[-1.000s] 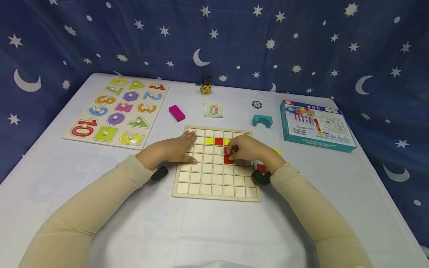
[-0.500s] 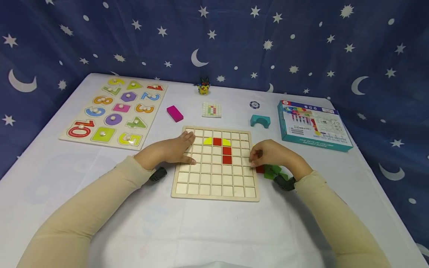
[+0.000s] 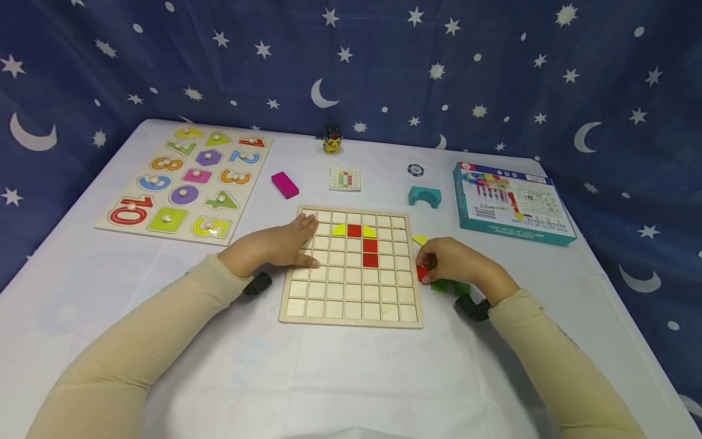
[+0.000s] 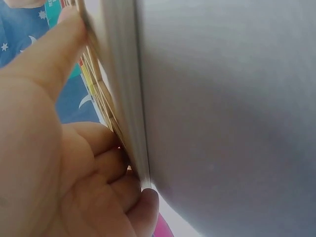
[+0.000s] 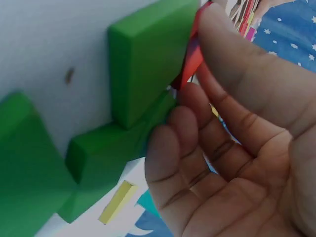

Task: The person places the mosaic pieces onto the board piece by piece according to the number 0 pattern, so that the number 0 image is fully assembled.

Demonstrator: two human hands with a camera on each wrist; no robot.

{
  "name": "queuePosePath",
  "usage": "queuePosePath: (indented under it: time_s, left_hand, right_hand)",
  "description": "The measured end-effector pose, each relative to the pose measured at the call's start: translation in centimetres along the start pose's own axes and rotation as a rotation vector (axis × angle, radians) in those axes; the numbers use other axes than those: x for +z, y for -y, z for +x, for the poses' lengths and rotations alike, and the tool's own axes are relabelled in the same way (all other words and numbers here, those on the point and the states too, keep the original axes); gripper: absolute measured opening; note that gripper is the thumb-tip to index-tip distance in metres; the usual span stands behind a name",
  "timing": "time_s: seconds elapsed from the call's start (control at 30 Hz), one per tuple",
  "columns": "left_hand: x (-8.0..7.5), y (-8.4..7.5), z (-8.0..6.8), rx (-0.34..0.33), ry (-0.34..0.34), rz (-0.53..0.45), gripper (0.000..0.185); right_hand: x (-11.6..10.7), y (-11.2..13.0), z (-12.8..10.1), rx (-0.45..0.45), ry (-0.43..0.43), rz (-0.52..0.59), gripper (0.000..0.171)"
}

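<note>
The board [image 3: 353,292] lies flat in the middle of the table [image 3: 351,378], a square of pale wood with thin raised dividers that make seven rows of seven cells inside a smooth rim. Five cells near its far side hold colour. In the second row from the far edge, a bright red square [image 3: 354,231] sits between two yellow pieces [image 3: 340,230], each with a curved outer side. Two more red squares fill the next two cells toward the near edge, in line with the right yellow piece.

The left hand [image 3: 280,245] rests on the left part of the board, thumb spread well away from the extended fingers, pinching nothing.

The right hand [image 3: 452,263] is just right of the board, its fingers curled in. Thumb and forefinger pinch a glossy red tile [image 5: 193,61] at the board's right edge; whether it is clear of the table cannot be told. Green tiles [image 5: 153,54] lie close by the hand, thick, with softly rounded edges, some touching each other. A loose yellow tile [image 3: 420,240] lies just to the far side of the hand.

Farther off are a teal arch [image 3: 425,196], a patterned card [image 3: 345,179] and a pink block [image 3: 285,185].
</note>
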State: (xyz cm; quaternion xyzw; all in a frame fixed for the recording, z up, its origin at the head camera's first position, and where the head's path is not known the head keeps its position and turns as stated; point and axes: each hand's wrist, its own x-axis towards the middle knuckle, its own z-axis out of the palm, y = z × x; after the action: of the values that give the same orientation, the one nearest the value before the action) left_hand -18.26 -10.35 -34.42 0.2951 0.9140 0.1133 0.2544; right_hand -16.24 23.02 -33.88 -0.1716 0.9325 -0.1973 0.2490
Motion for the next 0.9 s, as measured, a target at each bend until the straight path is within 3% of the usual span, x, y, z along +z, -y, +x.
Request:
queuePosePath:
  time_s: [0.47, 0.9]
  left_hand:
    - [0.0, 0.1, 0.1, 0.008, -0.004, 0.013, 0.091]
    - [0.0, 0.0, 0.0, 0.007, -0.001, 0.025, 0.090]
  right_hand:
    - [-0.8, 0.6, -0.1, -0.042, -0.022, -0.054, 0.013]
    - [-2.7, 1.3, -0.6, -0.049, -0.038, -0.022, 0.004]
